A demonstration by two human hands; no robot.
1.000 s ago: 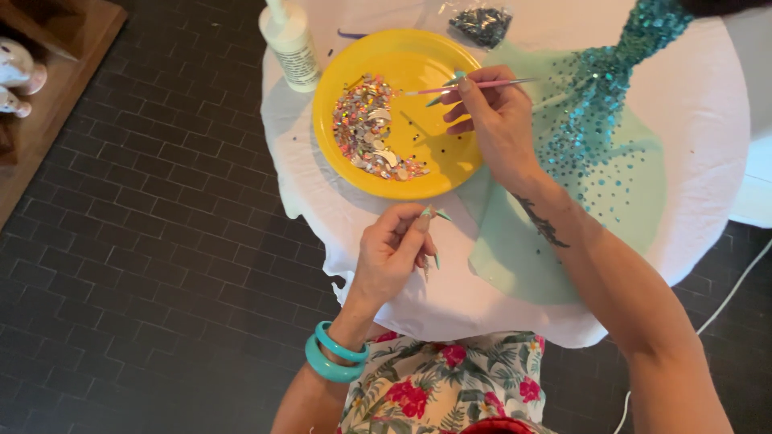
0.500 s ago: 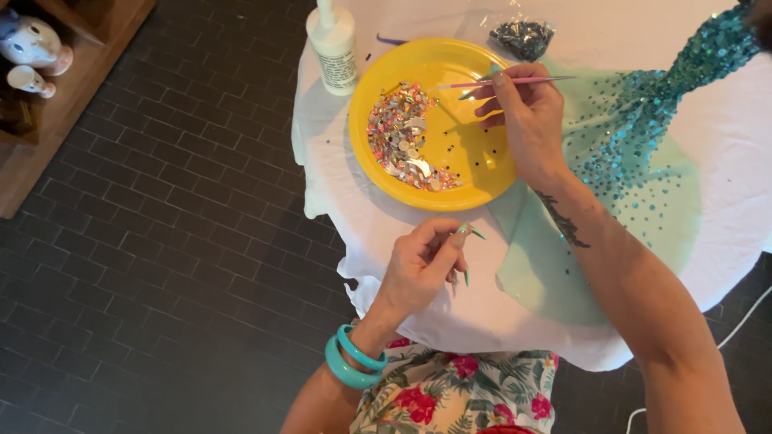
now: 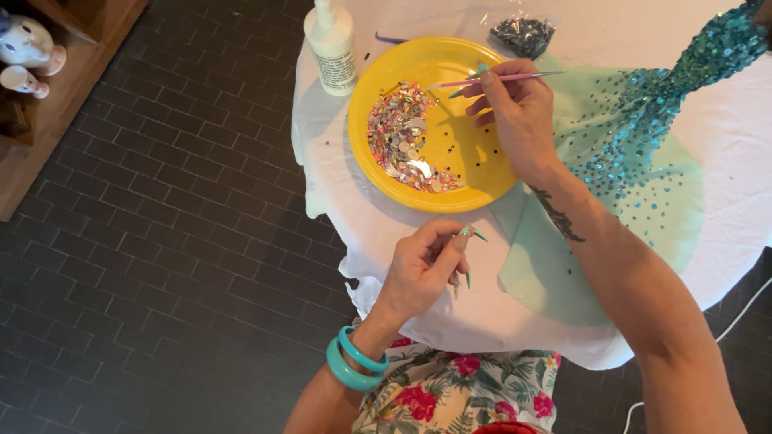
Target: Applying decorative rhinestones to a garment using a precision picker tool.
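— Head view: what did each hand hold?

— I logged the right hand (image 3: 519, 120) over the yellow plate (image 3: 474, 173), fingers clamped on a thin pink stick (image 3: 503, 79). The left hand (image 3: 422, 269) hovered at the tabletop (image 3: 378, 233) edge, fingers curled together; whether they pinched anything, I could not tell. Sequins (image 3: 402, 137) lay heaped on the plate.

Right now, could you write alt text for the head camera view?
The right hand holds a thin pink stick over a yellow plate of sequins. The left hand hovers above the white tablecloth, beside a mint fabric and a glue bottle.
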